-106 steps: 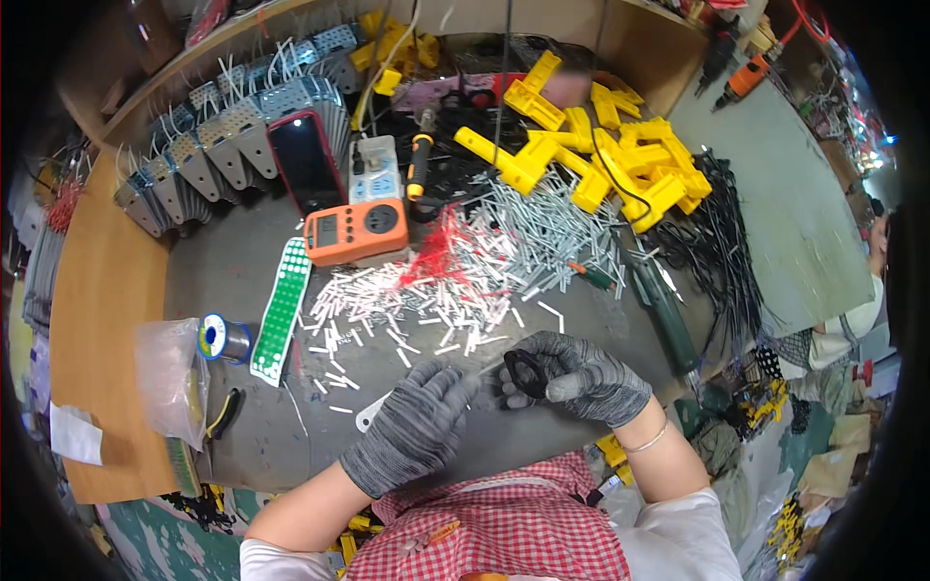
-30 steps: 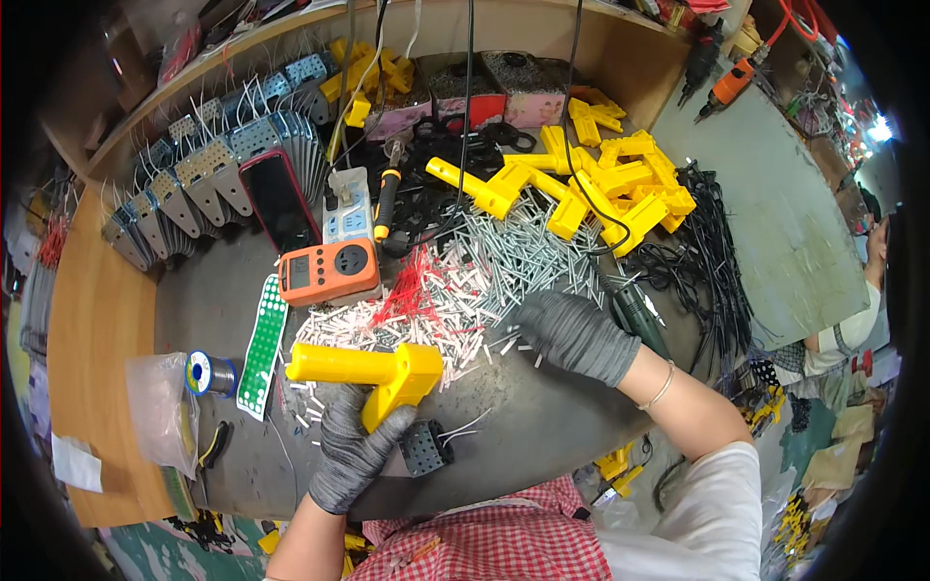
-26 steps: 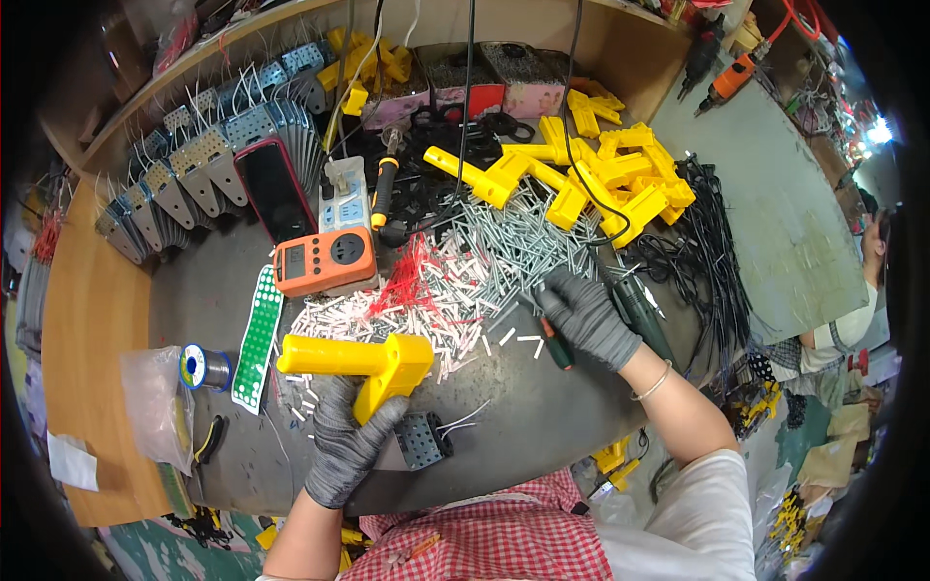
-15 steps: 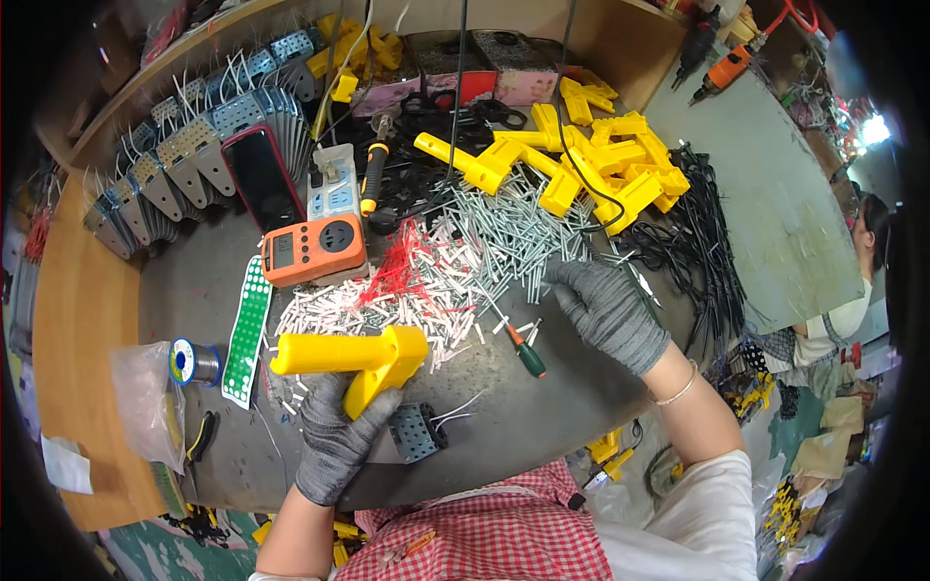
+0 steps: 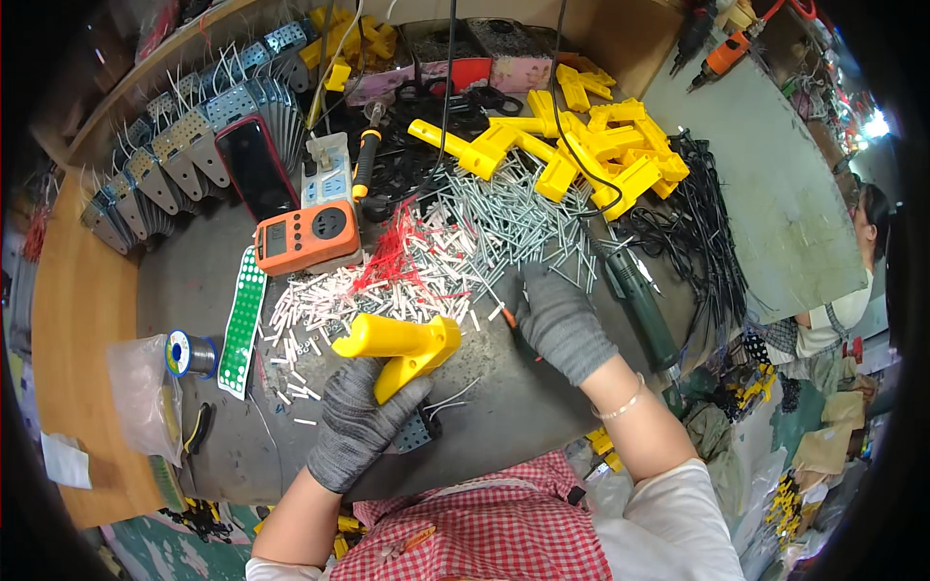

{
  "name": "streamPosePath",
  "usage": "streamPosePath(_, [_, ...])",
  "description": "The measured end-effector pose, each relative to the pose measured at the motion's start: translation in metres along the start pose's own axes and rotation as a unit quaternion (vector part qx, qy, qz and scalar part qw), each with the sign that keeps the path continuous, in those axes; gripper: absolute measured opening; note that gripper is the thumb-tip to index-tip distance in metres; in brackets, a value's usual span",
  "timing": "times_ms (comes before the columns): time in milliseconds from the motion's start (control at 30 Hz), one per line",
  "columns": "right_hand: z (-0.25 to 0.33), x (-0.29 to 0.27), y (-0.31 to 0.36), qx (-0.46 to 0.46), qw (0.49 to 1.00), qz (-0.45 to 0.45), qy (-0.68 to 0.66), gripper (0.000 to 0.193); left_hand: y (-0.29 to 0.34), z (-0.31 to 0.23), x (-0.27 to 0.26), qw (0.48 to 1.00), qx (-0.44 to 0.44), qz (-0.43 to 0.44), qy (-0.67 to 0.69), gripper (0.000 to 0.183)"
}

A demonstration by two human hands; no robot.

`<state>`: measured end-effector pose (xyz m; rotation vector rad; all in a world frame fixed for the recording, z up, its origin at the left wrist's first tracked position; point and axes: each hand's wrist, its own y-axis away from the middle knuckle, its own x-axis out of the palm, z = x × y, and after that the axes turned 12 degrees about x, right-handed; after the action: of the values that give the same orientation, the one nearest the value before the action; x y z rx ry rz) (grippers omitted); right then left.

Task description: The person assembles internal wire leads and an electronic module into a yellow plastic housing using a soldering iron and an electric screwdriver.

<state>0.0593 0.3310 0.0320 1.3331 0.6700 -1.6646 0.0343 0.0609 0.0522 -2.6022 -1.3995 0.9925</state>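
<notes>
My left hand, in a grey knit glove, is closed around a yellow plastic handle-shaped part, holding it up above the bench. Partly behind that hand lies a perforated metal bracket with white wires. My right hand, gloved likewise, reaches over a small screwdriver with an orange collar; its fingers are stretched forward and slightly apart, and the hand covers most of the handle. Just beyond the fingertips spreads a pile of silver screws. White sleeve pieces and red bits lie left of it.
A dark green electric screwdriver lies right of my right hand. Yellow parts and black cables are heaped behind. An orange meter, phone, soldering iron, solder spool and pliers sit leftward.
My right hand has moved left from the screws' right edge to the screwdriver, uncovering the electric screwdriver. My left hand has shifted right and slightly up with the yellow part.
</notes>
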Motion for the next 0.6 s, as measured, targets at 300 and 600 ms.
streamPosePath(300, [0.0, -0.024, 0.009, -0.085, 0.958, -0.092, -0.257, 0.016, 0.004, 0.008, -0.003, 0.998, 0.033, -0.012, -0.052, 0.047])
streamPosePath(600, [0.035, -0.038, 0.047, -0.013, 0.847, 0.068, -0.526, 0.022, -0.005, -0.002, -0.001, 0.998, 0.049, -0.002, -0.027, 0.046])
